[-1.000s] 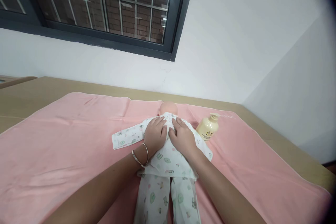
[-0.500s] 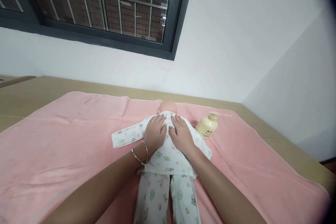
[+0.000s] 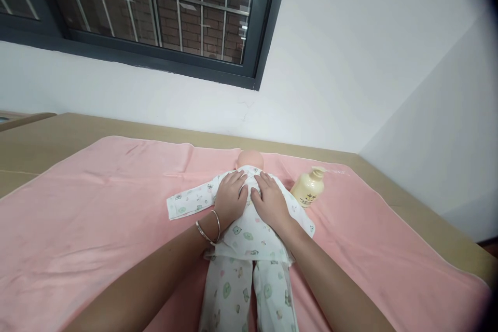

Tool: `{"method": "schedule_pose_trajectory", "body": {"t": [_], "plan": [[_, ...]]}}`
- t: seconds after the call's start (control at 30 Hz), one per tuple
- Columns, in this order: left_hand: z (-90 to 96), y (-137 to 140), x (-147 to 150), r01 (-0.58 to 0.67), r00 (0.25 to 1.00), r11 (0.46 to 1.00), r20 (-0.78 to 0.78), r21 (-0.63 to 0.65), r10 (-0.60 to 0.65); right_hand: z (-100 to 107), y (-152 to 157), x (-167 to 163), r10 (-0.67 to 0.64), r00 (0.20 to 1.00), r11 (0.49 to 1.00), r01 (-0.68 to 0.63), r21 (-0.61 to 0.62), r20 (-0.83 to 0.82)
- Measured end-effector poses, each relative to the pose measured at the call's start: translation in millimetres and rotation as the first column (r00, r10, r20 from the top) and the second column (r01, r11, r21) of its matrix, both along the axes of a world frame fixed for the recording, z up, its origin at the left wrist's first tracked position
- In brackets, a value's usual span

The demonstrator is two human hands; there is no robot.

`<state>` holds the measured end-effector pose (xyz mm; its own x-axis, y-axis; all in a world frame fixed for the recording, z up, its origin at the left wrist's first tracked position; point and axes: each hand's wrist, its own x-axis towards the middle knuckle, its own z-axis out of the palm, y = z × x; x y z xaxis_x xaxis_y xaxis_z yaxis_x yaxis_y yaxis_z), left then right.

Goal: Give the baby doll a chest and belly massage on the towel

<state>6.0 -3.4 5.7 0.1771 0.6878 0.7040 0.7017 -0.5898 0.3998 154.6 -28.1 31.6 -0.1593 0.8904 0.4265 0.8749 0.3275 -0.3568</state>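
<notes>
A baby doll (image 3: 250, 158) in a white printed top (image 3: 249, 241) and matching trousers (image 3: 227, 290) lies on a pink blanket (image 3: 128, 228), its head away from me. My left hand (image 3: 231, 198) rests flat on the left of the doll's upper body, a bangle (image 3: 210, 228) at the wrist. On the right side of the top lies my right hand (image 3: 271, 202), palm down with the fingers stretched out. Neither hand grips anything. The doll's left-hand sleeve (image 3: 191, 201) is spread out sideways. Its face is not visible.
A pale yellow pump bottle (image 3: 309, 187) leans or lies right of the doll, close to its sleeve. Beneath the blanket is a wooden-coloured table top (image 3: 148, 129). Behind it rise a white wall (image 3: 319, 62) and a dark-framed window (image 3: 252, 70) with bars.
Both hands stay in place on the doll's top. The whole view has shifted very slightly; nothing else visibly differs.
</notes>
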Motion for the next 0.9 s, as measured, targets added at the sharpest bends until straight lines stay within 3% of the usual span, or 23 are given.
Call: {"method": "schedule_pose_trajectory", "body": {"t": [0.37,0.53,0.7,0.9], "plan": [[-0.4,1,0,-0.06,0.998,0.998,0.002,-0.018,0.06,7,-6,-3,-0.052,0.998,0.998,0.052,0.016,-0.046],[-0.2,1,1,-0.102,0.995,0.994,0.004,-0.041,0.102,10,-7,-4,-0.045,0.998,0.993,0.05,0.107,-0.054],[-1.8,1,0,-0.097,0.995,0.995,0.01,-0.027,0.097,19,-7,1,0.052,0.999,0.995,-0.052,-0.088,-0.006],[-2.8,1,-1,-0.087,0.996,0.996,0.025,-0.01,0.088,19,-11,-3,0.032,0.996,0.999,-0.03,0.026,-0.086]]}}
